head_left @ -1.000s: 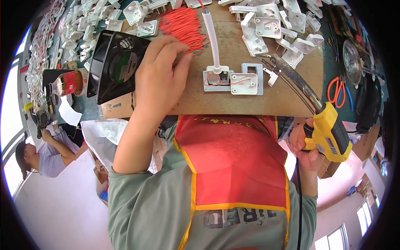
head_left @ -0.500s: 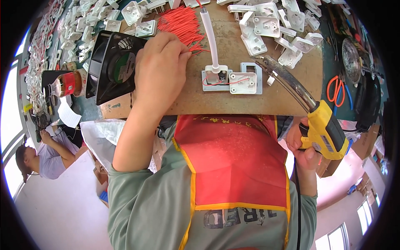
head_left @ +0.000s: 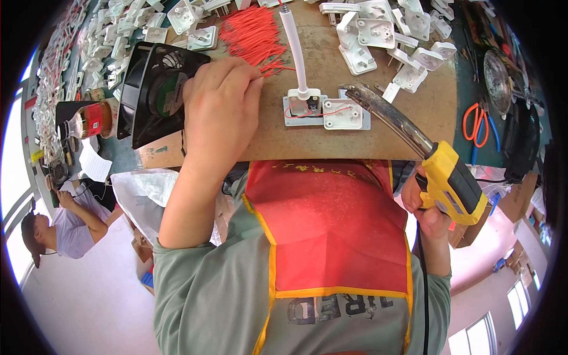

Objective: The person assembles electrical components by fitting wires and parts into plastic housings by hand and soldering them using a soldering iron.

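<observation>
My left hand [head_left: 220, 109] is closed just left of a heap of thin red wires [head_left: 251, 35]; its fingertips are turned away, so what they pinch is hidden. A few loose wire ends reach toward its fingers. In my right hand [head_left: 433, 222] is a yellow and black soldering gun [head_left: 454, 183], its long dark metal nozzle slanting up over the bench. Close to the nozzle's tip lies an opened white plug housing [head_left: 343, 115] on a grey holder [head_left: 304, 122]. A red wire crosses between the housing's two halves, and a white cable [head_left: 294, 53] rises from the left one.
A black fan [head_left: 155, 94] stands beside my left hand. White plug housings [head_left: 376, 32] are piled along the back. Orange-handled pliers [head_left: 476, 125] and a metal dish [head_left: 497, 81] lie right. Another person [head_left: 71, 222] sits at far left, near a jar [head_left: 93, 120].
My left hand has drawn back slightly left and down from the wire heap. The soldering gun has shifted left, bringing its nozzle tip nearer the opened housing.
</observation>
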Demonstrator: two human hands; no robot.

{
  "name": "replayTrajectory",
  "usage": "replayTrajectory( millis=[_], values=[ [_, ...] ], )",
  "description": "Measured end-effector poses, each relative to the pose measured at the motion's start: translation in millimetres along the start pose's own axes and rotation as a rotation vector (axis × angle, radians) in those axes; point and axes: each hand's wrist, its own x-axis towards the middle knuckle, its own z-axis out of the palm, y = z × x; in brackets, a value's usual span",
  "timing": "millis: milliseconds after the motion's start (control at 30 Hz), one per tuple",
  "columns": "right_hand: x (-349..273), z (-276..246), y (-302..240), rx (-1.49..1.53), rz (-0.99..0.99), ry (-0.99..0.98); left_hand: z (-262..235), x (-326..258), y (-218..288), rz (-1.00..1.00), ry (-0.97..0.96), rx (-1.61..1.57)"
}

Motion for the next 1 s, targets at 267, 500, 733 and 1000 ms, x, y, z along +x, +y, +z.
replayTrajectory(
  millis=[267,500,733,1000],
  values=[
    [13.3,-12.1,-6.2,0.152,0.037,0.076,-8.9,-5.0,6.2,0.012,0.023,-0.097],
    [-2.2,-4.9,5.5,-0.006,-0.004,-0.015,-16.2,-20.0,24.0,0.069,0.024,-0.280],
    [-13.0,-3.6,15.3,-0.090,-0.017,-0.190,1.3,-35.6,42.0,0.062,-0.009,-0.300],
    [-12.5,-2.3,16.9,-0.255,-0.015,-0.144,11.3,-34.6,47.9,0.033,0.080,-0.317]
  ],
)
